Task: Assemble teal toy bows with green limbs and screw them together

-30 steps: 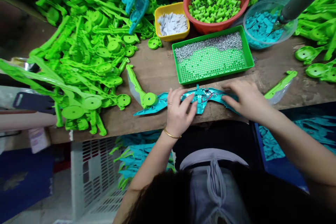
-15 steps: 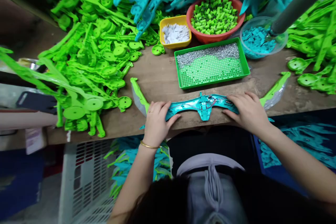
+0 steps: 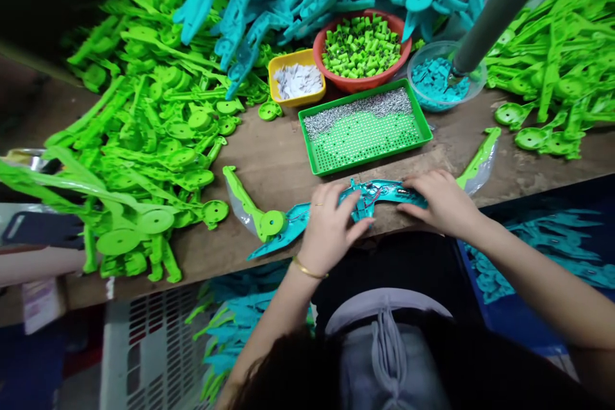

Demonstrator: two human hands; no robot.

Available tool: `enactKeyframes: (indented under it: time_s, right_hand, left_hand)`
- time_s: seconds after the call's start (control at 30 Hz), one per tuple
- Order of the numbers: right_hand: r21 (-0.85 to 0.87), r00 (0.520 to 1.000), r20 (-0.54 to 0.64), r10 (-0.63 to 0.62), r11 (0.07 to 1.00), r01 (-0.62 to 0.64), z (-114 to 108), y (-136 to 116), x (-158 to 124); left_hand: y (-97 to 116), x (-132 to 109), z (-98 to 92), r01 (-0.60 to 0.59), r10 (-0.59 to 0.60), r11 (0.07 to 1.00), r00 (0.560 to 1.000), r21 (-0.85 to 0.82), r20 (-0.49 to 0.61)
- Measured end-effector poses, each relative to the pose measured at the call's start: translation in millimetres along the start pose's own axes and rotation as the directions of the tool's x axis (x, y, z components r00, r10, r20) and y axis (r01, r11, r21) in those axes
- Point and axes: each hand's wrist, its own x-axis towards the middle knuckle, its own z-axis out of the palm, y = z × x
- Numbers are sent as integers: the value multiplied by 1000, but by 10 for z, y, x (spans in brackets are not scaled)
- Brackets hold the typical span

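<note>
A teal toy bow shell lies on the bench's front edge, its inner side up, with thin red and dark wires near the middle. Green limb pieces in clear film are joined at both ends. My left hand lies across the shell just left of its centre, fingers curled over it and thumb near the front edge. What the fingertips touch is partly hidden. My right hand grips the right arm of the shell between thumb and fingers, covering the joint there.
Behind the shell stands a green perforated tray of small metal screws. Beyond it are a yellow tub of white pieces, a red bowl of green parts and a clear bowl with teal pieces. A grey pole slants down. Green parts pile up left.
My left hand has moved right, from the shell's left joint to near its centre, uncovering the left green disc. My right hand keeps its hold. The whole view has shifted slightly.
</note>
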Motion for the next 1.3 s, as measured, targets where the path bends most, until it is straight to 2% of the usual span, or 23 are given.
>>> enactKeyframes:
  time_s: [0.1, 0.23, 0.37, 0.5, 0.57, 0.6, 0.67, 0.7, 0.73, 0.8, 0.83, 0.87, 0.9, 1.0, 1.13, 1.23, 1.3]
  right_hand:
    - [-8, 1000, -9, -13, 1000, 13, 11, -5, -13]
    - [4, 1000, -3, -4, 1000, 4, 9, -11, -20]
    - [-28, 999, -7, -35, 999, 34, 3, -15, -17]
    - [-17, 998, -30, -60, 998, 60, -6, -24, -8]
    - [4, 996, -38, -86, 996, 86, -11, -5, -2]
    - [22, 994, -50, -94, 995, 96, -15, 12, -1]
    - [60, 991, -100, -88, 994, 94, -30, 57, -6]
    - [76, 988, -136, -78, 993, 89, -41, 84, -15]
    - [87, 983, -171, -72, 992, 87, -54, 112, -28]
    - [91, 972, -227, -62, 992, 84, -84, 172, -60]
    - [89, 968, -243, -56, 993, 80, -101, 203, -78]
    - [86, 965, -257, -48, 994, 72, -120, 235, -93]
    - [85, 962, -270, -32, 995, 57, -140, 267, -105]
    - [90, 951, -309, 25, 996, 3, -216, 350, -102]
    - [95, 938, -347, 23, 995, 10, -337, 345, 30]
    - [131, 939, -343, -27, 988, 76, -410, 198, 225]
    - [230, 953, -300, -37, 967, 110, -443, 26, 414]
  left_hand:
    - [199, 265, 199, -117, 118, 993, 991, -12, 67]
    - [251, 432, 339, -122, 119, 992, 988, 21, 96]
    - [271, 415, 344, -119, 112, 992, 985, 49, 131]
    - [219, 426, 193, -146, 147, 989, 980, -21, 137]
    - [9, 555, 40, -128, 131, 990, 991, -65, 38]
    - [-162, 660, -57, -92, 90, 994, 995, -60, -34]
    - [-614, 936, -277, 61, -54, 997, 982, 37, -179]
    - [-874, 1095, -386, 174, -151, 981, 962, 85, -227]
    - [-1135, 1260, -484, 316, -271, 941, 918, 122, -289]
    - [-1602, 1578, -636, 595, -488, 793, 749, 131, -449]
    - [-1785, 1721, -690, 671, -550, 730, 689, 128, -473]
    - [-1926, 1847, -736, 703, -587, 694, 679, 158, -441]
    - [-2027, 1953, -781, 705, -605, 680, 695, 200, -389]
    - [-2150, 2151, -998, 645, -591, 706, 764, 291, -259]
    - [-2120, 2176, -1585, 604, -538, 727, 796, 326, -278]
    - [-2014, 1951, -2075, 574, -484, 737, 817, 357, -315]
    - [-1889, 1610, -2288, 513, -381, 773, 846, 374, -373]
